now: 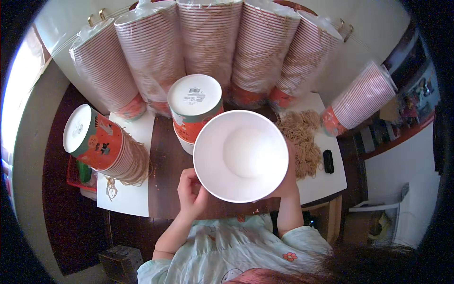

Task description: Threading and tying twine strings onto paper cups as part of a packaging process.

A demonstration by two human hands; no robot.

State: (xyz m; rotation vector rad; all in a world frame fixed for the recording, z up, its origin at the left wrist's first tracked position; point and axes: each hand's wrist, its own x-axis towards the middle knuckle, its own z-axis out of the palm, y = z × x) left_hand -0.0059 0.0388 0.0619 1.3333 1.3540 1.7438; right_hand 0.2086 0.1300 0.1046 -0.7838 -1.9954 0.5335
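A large paper tub (210,137) is held up in front of me, its white inside facing up and its round bottom plain to see. My right hand (285,182) wraps its right side, the fingers mostly hidden behind the wall. Against the lower left of the rim, my left hand (190,195) has its fingers curled, the tips partly covered by the tub. Just beyond stands an upside-down tub (182,124), red and green with a white base. To the left leans a stack of upside-down tubs (105,144) with thin tan loops (137,163) around its lower part.
Several tall plastic-wrapped stacks of tubs (210,47) line the back, with another wrapped stack (362,99) at the right. A tan heap of loops (302,142) lies right of my tub, beside a small black object (328,161). A red basket (73,174) sits at the left.
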